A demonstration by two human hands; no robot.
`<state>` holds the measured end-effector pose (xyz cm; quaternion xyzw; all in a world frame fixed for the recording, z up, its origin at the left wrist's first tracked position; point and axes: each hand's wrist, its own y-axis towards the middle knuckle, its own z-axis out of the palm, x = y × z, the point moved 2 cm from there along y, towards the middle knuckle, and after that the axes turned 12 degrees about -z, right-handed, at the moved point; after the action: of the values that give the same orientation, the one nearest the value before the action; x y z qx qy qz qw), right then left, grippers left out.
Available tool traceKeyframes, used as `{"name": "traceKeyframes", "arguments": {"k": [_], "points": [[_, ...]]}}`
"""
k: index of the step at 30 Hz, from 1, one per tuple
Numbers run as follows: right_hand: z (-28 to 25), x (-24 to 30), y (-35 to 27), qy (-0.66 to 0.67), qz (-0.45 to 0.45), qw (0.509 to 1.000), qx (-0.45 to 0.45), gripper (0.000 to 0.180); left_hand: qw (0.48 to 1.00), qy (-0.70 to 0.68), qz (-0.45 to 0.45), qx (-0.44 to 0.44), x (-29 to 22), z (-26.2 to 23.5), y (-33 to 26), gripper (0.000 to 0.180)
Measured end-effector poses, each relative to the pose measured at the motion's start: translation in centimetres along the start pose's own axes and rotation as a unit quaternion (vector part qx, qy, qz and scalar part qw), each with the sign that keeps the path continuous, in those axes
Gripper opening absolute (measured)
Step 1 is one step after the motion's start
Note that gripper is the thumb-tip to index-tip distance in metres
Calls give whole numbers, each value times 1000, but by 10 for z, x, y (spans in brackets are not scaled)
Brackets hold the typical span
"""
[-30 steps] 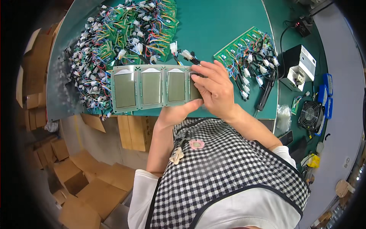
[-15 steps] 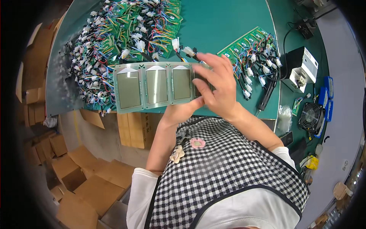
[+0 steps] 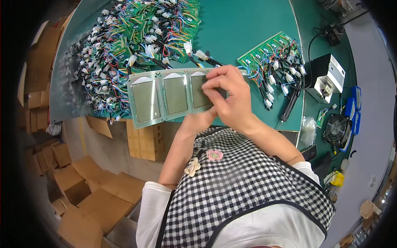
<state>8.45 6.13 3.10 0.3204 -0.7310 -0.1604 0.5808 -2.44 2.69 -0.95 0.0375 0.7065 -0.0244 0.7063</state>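
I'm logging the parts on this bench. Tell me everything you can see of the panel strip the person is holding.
The panel strip is a pale green, flat strip of joined display panels, three grey rectangular windows showing, a further part hidden by the right hand. It is held level over the green table's near edge. The left hand supports it from below; right fingers press its right end.

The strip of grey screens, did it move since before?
Yes. The strip of grey screens slid a little rightward, toward the small board with wires on the green table.

Head-worn fisheye, looking steeply down, close over green bench (image 3: pixel 248 25)
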Motion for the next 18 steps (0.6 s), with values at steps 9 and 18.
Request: {"name": "traceKeyframes", "arguments": {"k": [9, 18], "points": [[-30, -124, -127, 33, 425, 903, 62, 10, 993, -81, -79, -47, 1, -45, 0, 41], [-49, -73, -65, -172, 149, 974, -21, 25, 969, -198, -120, -83, -2, -40, -3, 48]]}}
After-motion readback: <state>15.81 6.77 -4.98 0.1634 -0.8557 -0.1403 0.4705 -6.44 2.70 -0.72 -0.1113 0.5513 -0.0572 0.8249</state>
